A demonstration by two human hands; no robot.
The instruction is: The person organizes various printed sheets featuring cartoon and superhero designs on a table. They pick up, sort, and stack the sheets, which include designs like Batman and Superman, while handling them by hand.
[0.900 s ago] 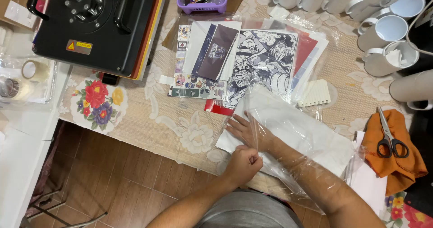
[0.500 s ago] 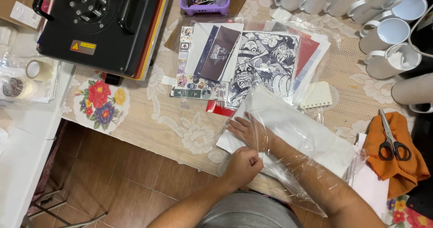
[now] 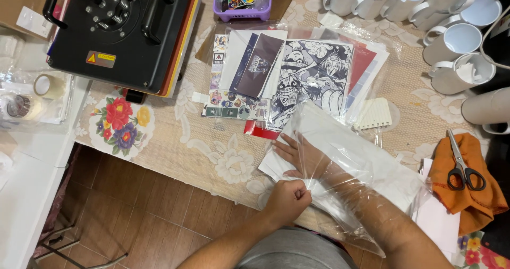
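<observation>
At the far left of the frame, two rolls of tape (image 3: pixel 33 94) lie on a white side surface. Upper left, a black heat press (image 3: pixel 119 30) sits on the counter (image 3: pixel 175 152), a round flowered mat (image 3: pixel 121 125) just below it. Top centre holds a purple basket (image 3: pixel 245 4) of small items, and beneath it printed sheets (image 3: pixel 297 75) are fanned out, black-and-white cartoon art uppermost. Lower centre, my left hand (image 3: pixel 287 199) is closed in a fist, pinching the near edge of a clear plastic bag (image 3: pixel 366 157) that lies across the counter's front edge. My right hand (image 3: pixel 300 154) is inside that bag, fingers spread flat on the white paper (image 3: pixel 276 165) it holds, my forearm sheathed in the plastic. Just right of the bag lies a small white ribbed piece (image 3: pixel 373 113). Upper right, white mugs (image 3: pixel 451 40) stand crowded together. Lower right, scissors (image 3: pixel 463 162) rest on an orange cloth (image 3: pixel 467 194).
</observation>
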